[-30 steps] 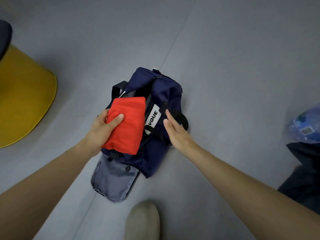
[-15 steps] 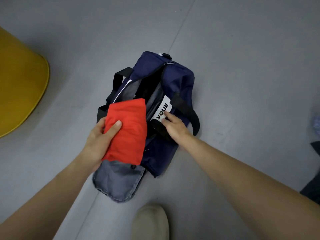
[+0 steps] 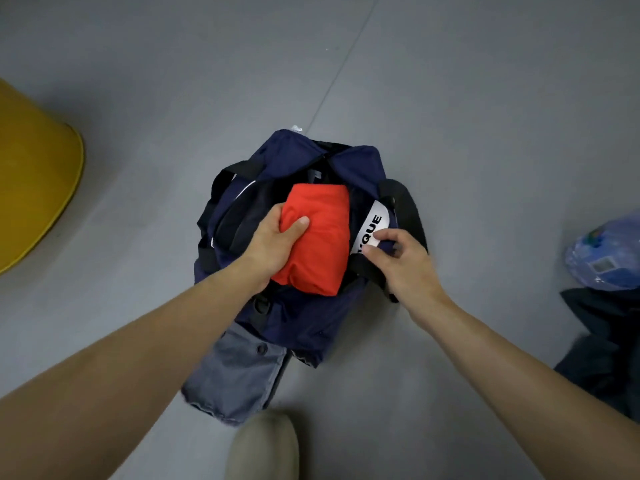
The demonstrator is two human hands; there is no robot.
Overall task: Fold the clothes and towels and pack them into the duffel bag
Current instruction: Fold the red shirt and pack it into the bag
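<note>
Now, from the head view: the left hand [image 3: 273, 244] grips a folded red garment [image 3: 318, 237], thumb on top, holding it over the open mouth of the navy duffel bag [image 3: 294, 157] on the grey floor [image 3: 450, 98]. The right hand [image 3: 401, 261] pinches the bag's rim beside its white label [image 3: 372, 226] (lettering partly covered). A grey folded cloth [image 3: 235, 375] lies partly under the bag's near end.

The left hand [image 3: 273, 244] has moved the folded red garment [image 3: 318, 237] over the duffel bag's [image 3: 311, 157] opening.
</note>
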